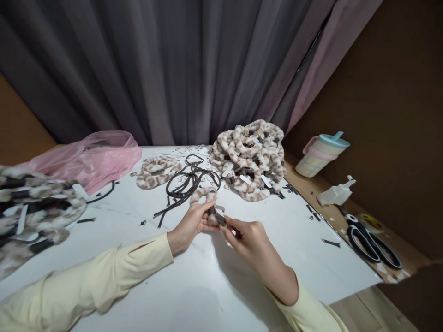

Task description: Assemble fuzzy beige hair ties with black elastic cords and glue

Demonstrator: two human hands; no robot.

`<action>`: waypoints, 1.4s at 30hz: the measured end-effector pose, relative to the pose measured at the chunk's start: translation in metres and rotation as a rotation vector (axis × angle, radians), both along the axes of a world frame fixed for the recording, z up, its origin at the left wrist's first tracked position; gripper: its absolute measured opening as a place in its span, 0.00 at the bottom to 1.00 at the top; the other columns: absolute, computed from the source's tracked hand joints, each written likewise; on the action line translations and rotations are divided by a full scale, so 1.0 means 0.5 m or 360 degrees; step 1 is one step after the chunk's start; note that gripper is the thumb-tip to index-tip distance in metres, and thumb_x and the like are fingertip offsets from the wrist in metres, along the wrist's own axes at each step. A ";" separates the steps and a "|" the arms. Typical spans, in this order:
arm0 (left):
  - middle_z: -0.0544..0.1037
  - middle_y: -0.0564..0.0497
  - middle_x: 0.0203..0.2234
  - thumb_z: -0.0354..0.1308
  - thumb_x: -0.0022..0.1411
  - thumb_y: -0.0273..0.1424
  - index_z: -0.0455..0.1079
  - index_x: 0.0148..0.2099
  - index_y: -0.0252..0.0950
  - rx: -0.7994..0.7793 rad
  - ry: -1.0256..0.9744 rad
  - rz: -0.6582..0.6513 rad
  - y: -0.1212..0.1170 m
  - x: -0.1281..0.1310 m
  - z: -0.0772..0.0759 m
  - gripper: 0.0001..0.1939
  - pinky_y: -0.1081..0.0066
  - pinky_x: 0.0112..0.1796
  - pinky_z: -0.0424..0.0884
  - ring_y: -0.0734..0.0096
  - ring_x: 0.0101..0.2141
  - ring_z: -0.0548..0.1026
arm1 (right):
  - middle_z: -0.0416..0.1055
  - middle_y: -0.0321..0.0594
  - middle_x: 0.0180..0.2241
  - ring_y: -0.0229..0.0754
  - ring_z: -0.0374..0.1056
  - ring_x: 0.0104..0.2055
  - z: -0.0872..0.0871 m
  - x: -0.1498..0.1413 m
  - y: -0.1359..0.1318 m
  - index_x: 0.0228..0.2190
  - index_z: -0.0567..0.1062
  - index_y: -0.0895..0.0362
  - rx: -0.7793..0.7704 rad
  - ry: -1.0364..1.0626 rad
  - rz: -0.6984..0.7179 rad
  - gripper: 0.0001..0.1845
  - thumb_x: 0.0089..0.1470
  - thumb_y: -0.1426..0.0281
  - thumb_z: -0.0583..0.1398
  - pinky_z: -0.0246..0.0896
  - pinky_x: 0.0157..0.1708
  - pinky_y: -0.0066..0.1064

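Both hands meet at the middle of the white table [194, 286] over one fuzzy brown-and-cream ring [204, 197]. My left hand [189, 226] is closed on the ring's near end. My right hand [247, 237] pinches a small dark piece [220, 219] at that same end, fingers pressed together. Just behind the ring lies a tangle of dark cords [185, 182]. What the dark piece is cannot be made out.
A tall heap of finished fuzzy rings [251, 159] sits at the back right, two more rings [155, 171] at the back, another heap [31, 207] at the left edge. Pink plastic bag [90, 159] back left. Black scissors [372, 242], a lidded cup [321, 154], and tape lie on the wooden ledge right.
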State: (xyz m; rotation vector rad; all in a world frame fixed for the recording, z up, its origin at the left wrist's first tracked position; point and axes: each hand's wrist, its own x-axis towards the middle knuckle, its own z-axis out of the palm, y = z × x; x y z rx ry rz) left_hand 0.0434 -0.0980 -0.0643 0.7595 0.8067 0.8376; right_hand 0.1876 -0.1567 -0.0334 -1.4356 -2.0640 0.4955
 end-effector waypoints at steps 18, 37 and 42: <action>0.76 0.48 0.29 0.60 0.55 0.40 0.69 0.34 0.32 0.0081 0.0033 0.0077 -0.008 0.001 -0.006 0.15 0.71 0.35 0.73 0.70 0.31 0.76 | 0.66 0.35 0.15 0.32 0.55 0.15 -0.004 -0.002 0.008 0.34 0.76 0.62 -0.0059 -0.0042 0.0014 0.12 0.54 0.75 0.53 0.44 0.18 0.23; 0.70 0.53 0.19 0.57 0.54 0.39 0.67 0.44 0.34 0.1144 0.1045 -0.0325 0.015 -0.048 0.037 0.17 0.77 0.20 0.62 0.73 0.19 0.67 | 0.74 0.46 0.26 0.44 0.68 0.26 -0.030 0.216 -0.012 0.32 0.76 0.60 -0.0222 -0.0463 -0.0668 0.18 0.55 0.62 0.51 0.55 0.24 0.29; 0.75 0.46 0.31 0.46 0.64 0.32 0.59 0.52 0.33 0.2082 0.1721 -0.0317 0.009 -0.067 0.041 0.14 0.68 0.31 0.69 0.62 0.32 0.75 | 0.70 0.45 0.29 0.45 0.67 0.27 -0.092 0.282 -0.017 0.36 0.75 0.59 0.0050 -0.0649 -0.0873 0.22 0.56 0.57 0.49 0.56 0.25 0.31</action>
